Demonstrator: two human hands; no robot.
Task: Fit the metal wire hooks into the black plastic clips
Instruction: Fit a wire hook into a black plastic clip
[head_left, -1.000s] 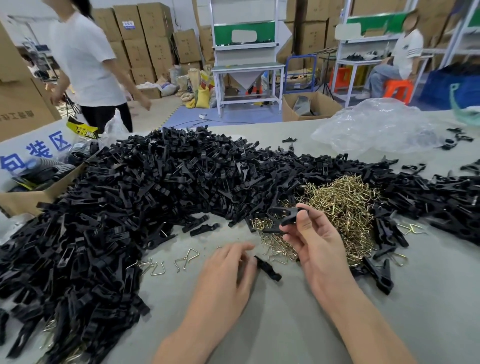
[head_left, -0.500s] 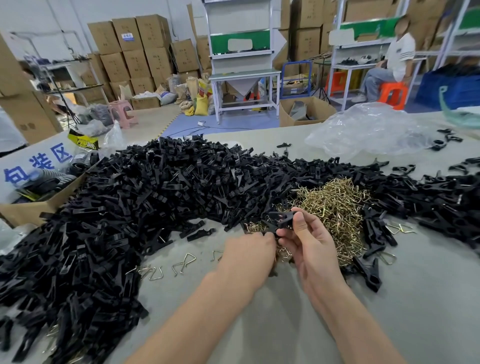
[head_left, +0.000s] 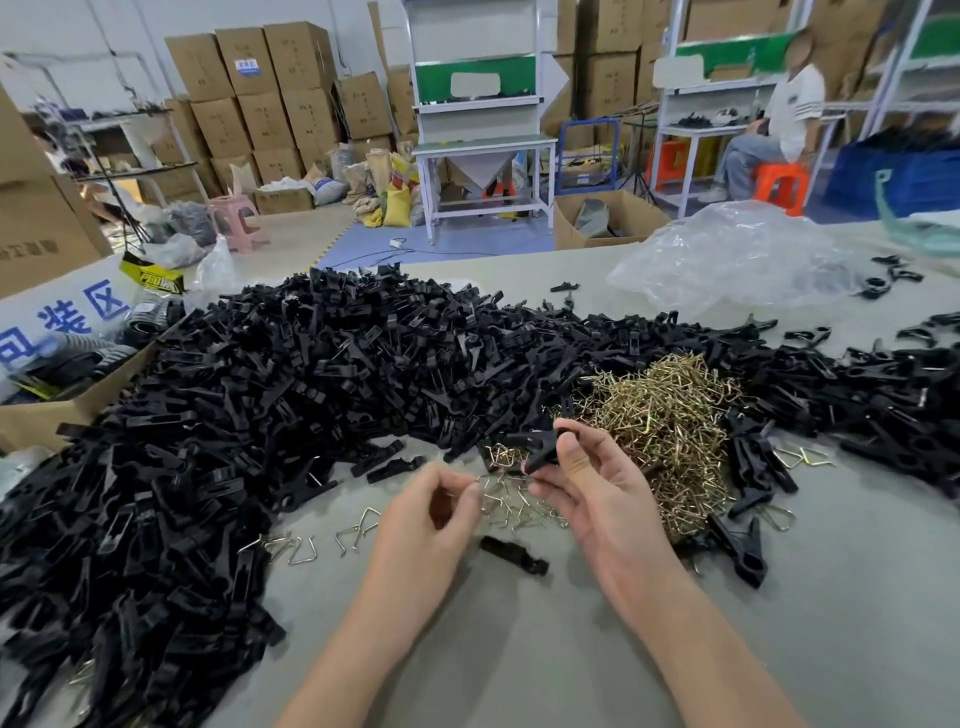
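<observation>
Two parts were held above the tabletop (head_left: 841, 623). One black clip (head_left: 540, 453) was pinched between the thumb and fingers of the right hand (head_left: 597, 499), with the grip closed round the clip's lower end. One wire hook (head_left: 484, 479) appeared to be pinched at the curled fingertips of the left hand (head_left: 428, 519). The hook was thin and partly hidden, so its orientation could not be determined.

The black clip lay at about 2 o'clock from the left grip, just beside it but apart. Its long axis ran roughly from 7 to 1 o'clock. The left grip was the nearer to the clip's free end, so a short travel toward 2 o'clock was judged necessary for insertion.

A heap of hooks (head_left: 670, 421) lay at 1 o'clock from the right hand, and a heap of clips (head_left: 260, 405) at 10 o'clock from the left hand. A loose clip (head_left: 514, 556) lay on the tabletop between the two hands.
</observation>
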